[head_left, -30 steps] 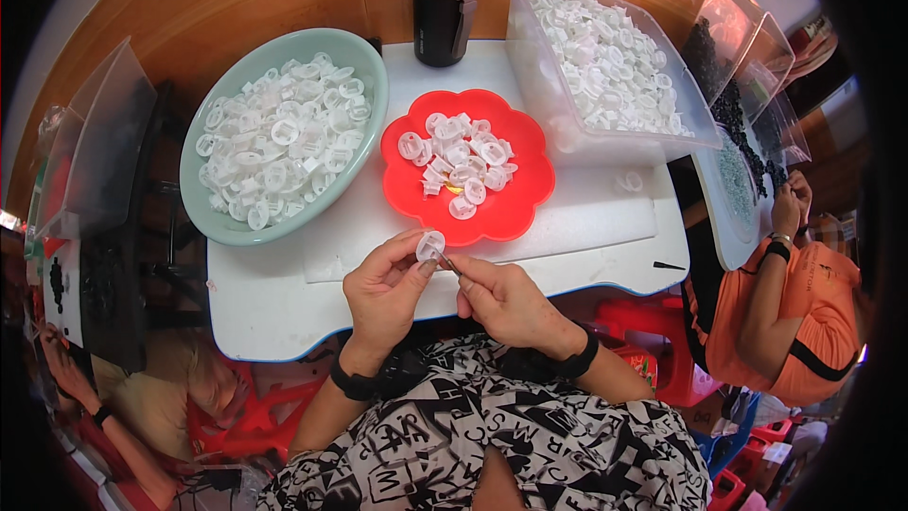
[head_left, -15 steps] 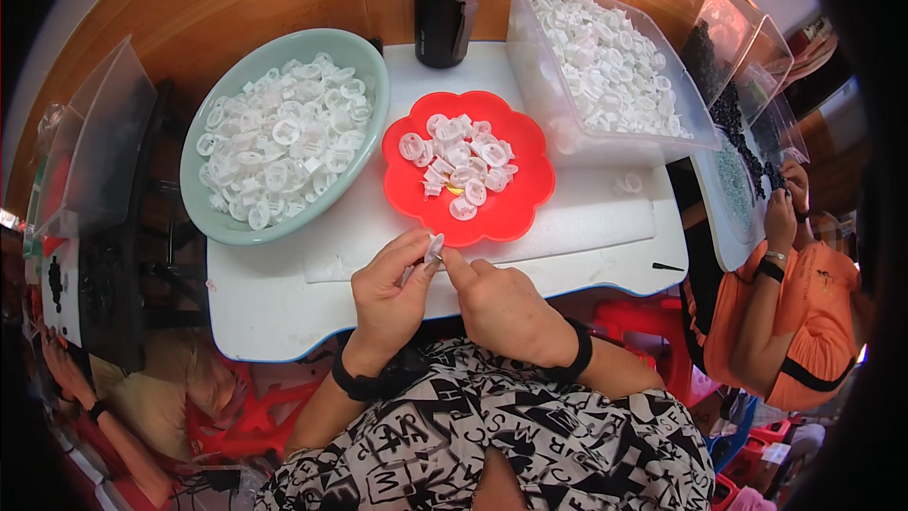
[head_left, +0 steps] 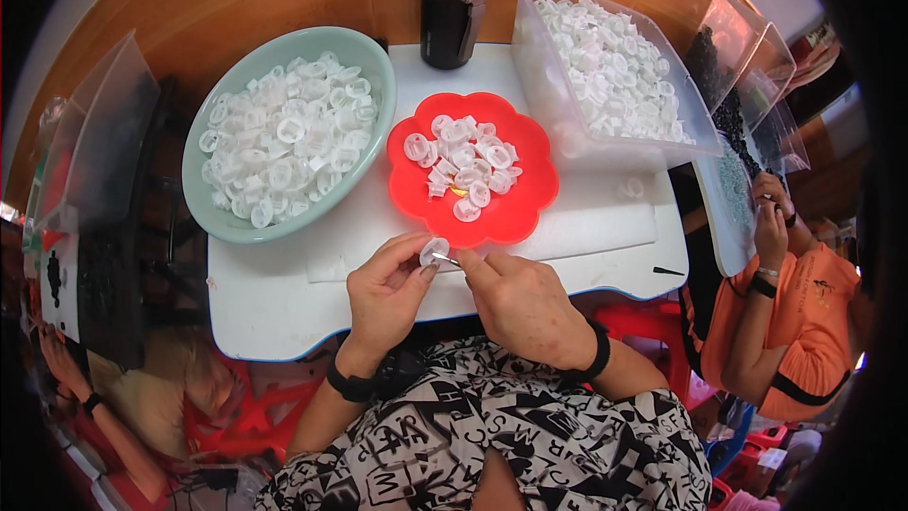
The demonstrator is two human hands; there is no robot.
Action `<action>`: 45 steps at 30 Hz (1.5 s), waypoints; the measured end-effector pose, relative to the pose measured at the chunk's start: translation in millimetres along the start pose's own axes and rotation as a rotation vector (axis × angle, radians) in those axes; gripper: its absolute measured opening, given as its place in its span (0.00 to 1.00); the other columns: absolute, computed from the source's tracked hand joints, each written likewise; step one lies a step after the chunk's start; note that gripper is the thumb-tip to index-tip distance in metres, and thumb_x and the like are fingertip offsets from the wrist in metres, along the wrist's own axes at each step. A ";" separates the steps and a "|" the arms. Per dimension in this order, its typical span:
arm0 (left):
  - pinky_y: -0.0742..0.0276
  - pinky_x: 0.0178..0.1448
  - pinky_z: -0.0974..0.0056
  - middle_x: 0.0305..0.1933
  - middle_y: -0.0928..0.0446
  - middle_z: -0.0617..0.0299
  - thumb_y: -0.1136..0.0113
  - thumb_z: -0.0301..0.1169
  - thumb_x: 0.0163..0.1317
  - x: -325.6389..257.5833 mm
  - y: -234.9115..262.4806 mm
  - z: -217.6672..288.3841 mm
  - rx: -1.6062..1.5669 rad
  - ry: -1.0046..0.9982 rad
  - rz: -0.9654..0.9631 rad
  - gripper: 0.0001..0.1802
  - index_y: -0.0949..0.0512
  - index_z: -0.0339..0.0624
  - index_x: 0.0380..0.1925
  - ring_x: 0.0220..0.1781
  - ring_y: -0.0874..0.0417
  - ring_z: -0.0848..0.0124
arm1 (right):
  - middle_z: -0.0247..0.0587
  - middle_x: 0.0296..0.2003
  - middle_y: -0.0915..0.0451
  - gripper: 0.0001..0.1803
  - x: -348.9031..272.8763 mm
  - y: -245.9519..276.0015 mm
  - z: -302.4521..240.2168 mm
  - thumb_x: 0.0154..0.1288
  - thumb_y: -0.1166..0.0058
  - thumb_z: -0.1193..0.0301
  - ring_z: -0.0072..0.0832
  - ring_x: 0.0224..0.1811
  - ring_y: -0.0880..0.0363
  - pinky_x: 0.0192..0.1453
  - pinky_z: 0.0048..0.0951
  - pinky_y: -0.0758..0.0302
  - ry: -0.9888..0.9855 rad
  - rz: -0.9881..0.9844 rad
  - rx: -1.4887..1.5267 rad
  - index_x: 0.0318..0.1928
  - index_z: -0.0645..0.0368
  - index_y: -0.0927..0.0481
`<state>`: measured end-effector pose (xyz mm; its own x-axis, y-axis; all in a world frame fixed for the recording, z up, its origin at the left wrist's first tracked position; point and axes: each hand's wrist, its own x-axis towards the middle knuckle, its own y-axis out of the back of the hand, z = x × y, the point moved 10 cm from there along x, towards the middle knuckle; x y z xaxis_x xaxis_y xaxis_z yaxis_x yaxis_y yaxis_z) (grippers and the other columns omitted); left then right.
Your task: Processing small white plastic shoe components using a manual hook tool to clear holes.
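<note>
Between thumb and fingers, my left hand [head_left: 386, 293] pinches a small round white plastic part [head_left: 434, 251], just off the near rim of the red flower-shaped plate [head_left: 532, 211]. My right hand [head_left: 530, 306] is closed on a thin metal tool [head_left: 445, 258] whose tip meets the part; its handle is hidden in my fingers, so the exact kind cannot be told. Several similar white parts [head_left: 463, 159] lie heaped on the plate, with a small yellow piece [head_left: 459, 192] among them.
A pale green basin [head_left: 194, 185] full of white parts stands left, a clear plastic bin [head_left: 558, 123] of them right. Behind the plate is a black bottle [head_left: 452, 24]. A small black pointed item [head_left: 668, 271] lies at the table's right. A person in orange [head_left: 799, 322] works at the right.
My right hand has drawn slightly right and back, so the metal tool's shaft now shows. The white part has turned, with its round face more toward me.
</note>
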<state>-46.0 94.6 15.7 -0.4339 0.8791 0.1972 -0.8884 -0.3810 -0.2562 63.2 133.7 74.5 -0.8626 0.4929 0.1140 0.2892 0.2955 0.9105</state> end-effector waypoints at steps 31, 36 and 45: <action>0.24 0.51 0.69 0.48 0.23 0.53 0.45 0.12 0.55 -5.0 1.1 -11.9 0.198 0.082 -0.039 0.17 0.25 0.29 0.46 0.46 0.21 0.71 | 0.44 0.21 0.26 0.19 7.9 -11.5 -22.6 0.45 0.48 0.77 0.34 0.22 0.22 0.23 0.31 0.27 0.215 -0.221 -0.316 0.41 0.73 0.28; 0.23 0.50 0.69 0.46 0.22 0.52 0.45 0.14 0.57 -3.2 7.6 -19.6 -0.083 0.185 -0.004 0.16 0.26 0.27 0.47 0.45 0.21 0.70 | 0.44 0.23 0.25 0.20 7.6 1.6 -10.1 0.52 0.47 0.76 0.34 0.24 0.22 0.26 0.32 0.27 0.155 -0.161 -0.124 0.47 0.69 0.27; 0.23 0.50 0.65 0.47 0.23 0.46 0.42 0.15 0.56 0.8 10.7 -9.4 -0.242 0.101 0.017 0.18 0.28 0.25 0.48 0.45 0.20 0.67 | 0.47 0.31 0.23 0.25 -12.5 64.0 -84.8 0.57 0.40 0.65 0.38 0.29 0.22 0.31 0.35 0.25 0.526 -0.534 1.071 0.50 0.68 0.28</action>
<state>-54.4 94.0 4.2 -0.4200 0.9022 0.0982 -0.8142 -0.3268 -0.4800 57.2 77.1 165.0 -0.9606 -0.1915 0.2016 -0.1622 0.9748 0.1532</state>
